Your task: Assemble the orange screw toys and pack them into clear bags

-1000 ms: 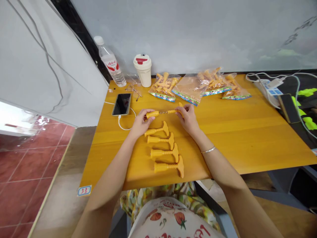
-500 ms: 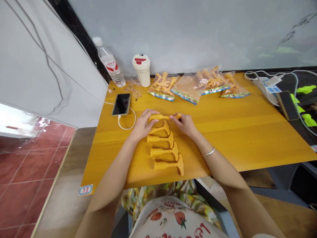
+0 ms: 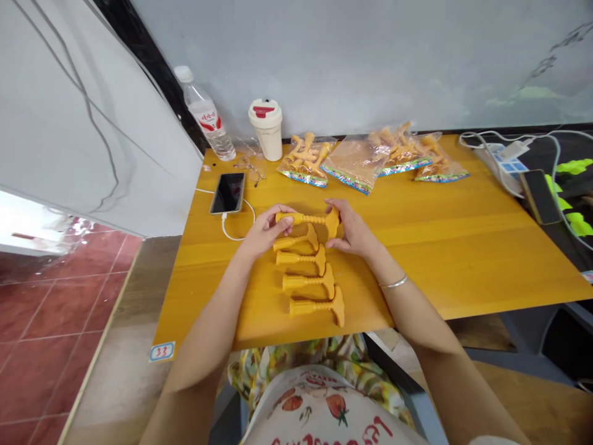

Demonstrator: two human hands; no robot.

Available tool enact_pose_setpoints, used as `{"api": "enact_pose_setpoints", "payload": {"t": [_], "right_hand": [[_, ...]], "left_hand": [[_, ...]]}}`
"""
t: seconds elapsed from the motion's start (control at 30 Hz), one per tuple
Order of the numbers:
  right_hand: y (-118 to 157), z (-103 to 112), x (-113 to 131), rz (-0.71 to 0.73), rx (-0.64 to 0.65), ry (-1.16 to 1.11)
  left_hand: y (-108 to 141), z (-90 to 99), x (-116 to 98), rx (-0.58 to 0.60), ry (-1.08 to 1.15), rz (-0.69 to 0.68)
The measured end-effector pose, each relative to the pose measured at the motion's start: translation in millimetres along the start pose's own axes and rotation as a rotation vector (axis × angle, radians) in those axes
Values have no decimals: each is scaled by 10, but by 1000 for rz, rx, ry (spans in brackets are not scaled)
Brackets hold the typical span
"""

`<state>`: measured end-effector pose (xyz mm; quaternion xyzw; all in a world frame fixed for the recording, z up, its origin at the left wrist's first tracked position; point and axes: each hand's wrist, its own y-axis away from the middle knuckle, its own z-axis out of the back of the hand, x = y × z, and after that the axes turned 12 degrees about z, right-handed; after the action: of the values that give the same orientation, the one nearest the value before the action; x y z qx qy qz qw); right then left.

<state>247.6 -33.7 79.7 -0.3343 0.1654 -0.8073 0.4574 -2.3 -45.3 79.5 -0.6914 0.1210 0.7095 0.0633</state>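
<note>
Across the middle of the frame, the wooden tabletop (image 3: 440, 247) supports the work area. At frame centre, the yellow T-handled tool (image 3: 315, 219) lies roughly horizontal between the left hand (image 3: 271, 230) and the right hand (image 3: 354, 232), barrel end to the left, crossbar to the right. Four similar tools (image 3: 308, 282) form a column directly below it, crossbars also to the right, descending towards the front edge.

Open room: a broad stretch of wood extends from the right hand towards the right side of the frame. Along the rear edge, at upper centre, lie the clear bags (image 3: 306, 162), several containing yellow pieces. At upper left stand the bottle (image 3: 208, 120) and, to its right, the lidded cup (image 3: 267, 133). Left of centre, near the left edge, the phone (image 3: 228, 193) lies flat with a white cable attached.

Hand pose: both forearms enter from the lower corners and converge on the tool. The left hand pinches the barrel, thumb on the near side. The right hand is spread around the crossbar, thumb below and fingers above; contact cannot be confirmed. The bracelet (image 3: 395, 283) encircles the right wrist.
</note>
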Motion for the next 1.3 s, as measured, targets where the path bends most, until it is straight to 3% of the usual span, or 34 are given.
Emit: {"api": "enact_pose_setpoints", "payload": {"t": [0.13,0.27,0.43,0.53,0.63,0.73,0.8,0.87,1.0,1.17,1.3], "right_hand": [[-23,116,-31,51,102,169],[-48,71,42,-162,112,146],[-104,-99,209,-630,-26,-436],[-130,-195,211,-769,-38,-707],[-118,-241,160,-745,-74,-689],[-76,-214,122,-480,-177,-348],[-46,-181,110,-296,-142,-76],[-29,-164,107,-240,-67,93],[-49,-192,126,-464,-16,140],[-122,-194,166,-753,-78,-348],[-113,-215,86,-799,-71,-516]], "left_hand": [[13,14,-8,39,55,35],[27,-22,-22,-13,-91,-17],[51,-73,-35,-136,-234,-182],[45,-75,-23,-152,-310,-196],[13,-48,2,-163,-269,-153],[-14,-11,15,-149,-141,-87],[-19,-4,13,-133,-85,-60],[-15,-19,11,-135,-71,-70],[-4,-81,28,-194,-143,-157],[-28,-90,106,-200,-235,-206],[-106,-5,214,-171,-270,-119]]}}
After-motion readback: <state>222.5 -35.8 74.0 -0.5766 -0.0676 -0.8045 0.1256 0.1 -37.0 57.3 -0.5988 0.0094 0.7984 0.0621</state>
